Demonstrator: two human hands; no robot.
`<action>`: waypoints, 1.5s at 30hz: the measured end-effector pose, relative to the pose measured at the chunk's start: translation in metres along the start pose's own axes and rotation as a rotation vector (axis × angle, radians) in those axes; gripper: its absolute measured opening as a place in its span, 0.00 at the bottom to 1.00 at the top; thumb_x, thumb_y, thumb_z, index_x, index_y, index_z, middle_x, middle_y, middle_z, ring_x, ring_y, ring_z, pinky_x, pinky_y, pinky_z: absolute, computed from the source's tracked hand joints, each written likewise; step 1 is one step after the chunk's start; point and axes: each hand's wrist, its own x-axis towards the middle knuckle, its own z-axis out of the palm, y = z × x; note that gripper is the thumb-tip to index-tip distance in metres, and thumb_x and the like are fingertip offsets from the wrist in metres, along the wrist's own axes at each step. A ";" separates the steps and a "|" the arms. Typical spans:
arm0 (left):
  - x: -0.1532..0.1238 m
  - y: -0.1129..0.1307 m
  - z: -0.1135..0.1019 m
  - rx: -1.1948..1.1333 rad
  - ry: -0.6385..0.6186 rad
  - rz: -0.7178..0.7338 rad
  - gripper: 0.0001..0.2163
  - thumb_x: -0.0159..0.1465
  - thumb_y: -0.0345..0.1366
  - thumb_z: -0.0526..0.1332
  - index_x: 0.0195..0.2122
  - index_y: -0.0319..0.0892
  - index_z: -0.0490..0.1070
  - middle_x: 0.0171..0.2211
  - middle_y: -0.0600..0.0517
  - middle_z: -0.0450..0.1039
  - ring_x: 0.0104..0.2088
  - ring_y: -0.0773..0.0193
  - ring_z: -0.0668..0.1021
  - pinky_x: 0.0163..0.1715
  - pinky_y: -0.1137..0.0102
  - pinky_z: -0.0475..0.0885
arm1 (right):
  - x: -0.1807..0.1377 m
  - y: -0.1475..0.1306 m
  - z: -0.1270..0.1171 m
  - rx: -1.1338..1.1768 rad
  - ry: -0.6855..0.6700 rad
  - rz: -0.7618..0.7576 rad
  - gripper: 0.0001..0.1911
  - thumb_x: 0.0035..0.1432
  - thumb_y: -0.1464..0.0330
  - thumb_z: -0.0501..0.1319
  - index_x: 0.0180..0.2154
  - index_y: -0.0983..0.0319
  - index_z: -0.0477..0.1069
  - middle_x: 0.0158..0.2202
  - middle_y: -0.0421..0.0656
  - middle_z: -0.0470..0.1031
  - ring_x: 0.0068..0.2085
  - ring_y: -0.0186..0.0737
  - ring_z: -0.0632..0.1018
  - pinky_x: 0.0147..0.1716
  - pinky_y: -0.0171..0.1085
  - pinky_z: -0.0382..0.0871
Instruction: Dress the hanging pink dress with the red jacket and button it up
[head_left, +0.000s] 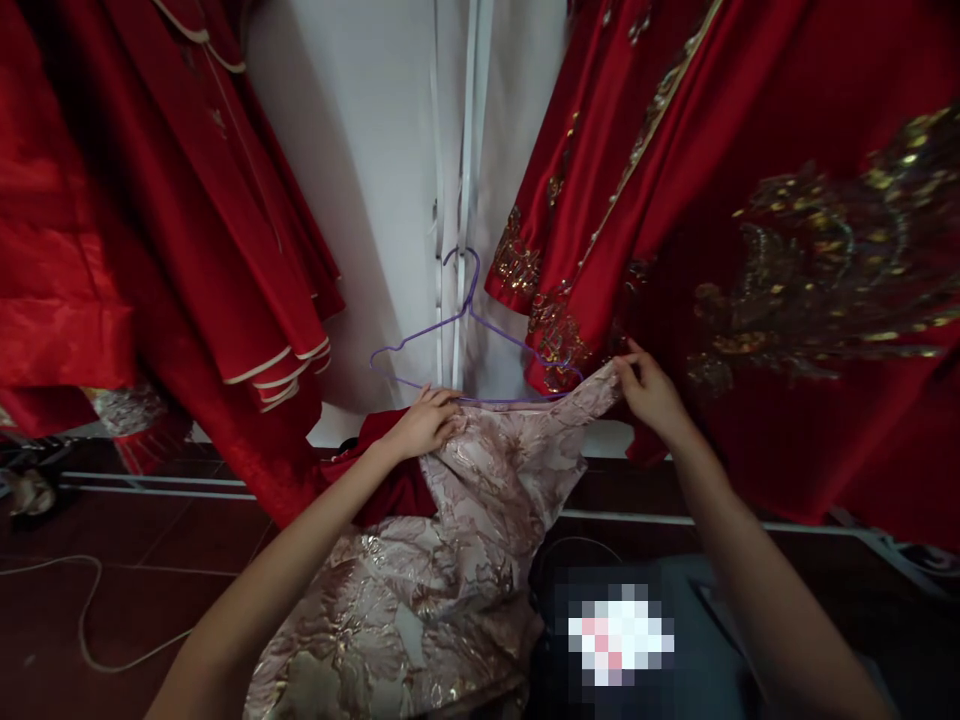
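A pale pink and gold brocade dress point(487, 480) hangs down in front of me below a purple wire hanger point(469, 310). The hanger's lower bar runs along the garment's top edge. My left hand point(429, 422) is closed on the dress's upper edge, left of centre, near the bar. Pinched in my right hand point(646, 388) is the far right corner of the dress, pulled out to the side beyond the hanger's end. Dark red cloth point(401, 475) shows behind my left wrist. Part of the hanger's bar is hidden by my left hand and the fabric.
Red garments point(202, 220) hang on the left, and red gowns with gold embroidery point(810, 270) on the right. A white wall stands behind. White rack bars point(157, 485) run low above the dark tiled floor point(165, 540), where a cable point(90, 610) lies.
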 end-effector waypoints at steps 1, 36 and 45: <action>-0.001 0.000 -0.001 -0.004 -0.002 -0.008 0.10 0.63 0.35 0.51 0.39 0.43 0.70 0.53 0.47 0.64 0.54 0.57 0.65 0.59 0.54 0.51 | 0.000 0.004 -0.002 -0.011 0.009 0.011 0.13 0.57 0.57 0.51 0.32 0.59 0.65 0.59 0.50 0.61 0.57 0.50 0.66 0.57 0.50 0.56; -0.014 0.005 -0.012 -0.525 0.312 -0.253 0.16 0.65 0.44 0.48 0.40 0.40 0.71 0.39 0.49 0.75 0.40 0.63 0.74 0.44 0.69 0.66 | -0.009 -0.115 0.048 -0.080 0.042 -0.160 0.18 0.63 0.58 0.44 0.32 0.59 0.66 0.29 0.43 0.74 0.32 0.42 0.73 0.35 0.38 0.61; -0.068 -0.098 -0.013 -0.463 0.373 -0.643 0.23 0.57 0.54 0.54 0.33 0.37 0.75 0.29 0.49 0.76 0.33 0.60 0.75 0.32 0.72 0.68 | 0.015 -0.109 0.027 0.010 0.006 -0.175 0.17 0.58 0.54 0.52 0.30 0.59 0.68 0.26 0.39 0.74 0.26 0.37 0.71 0.32 0.35 0.61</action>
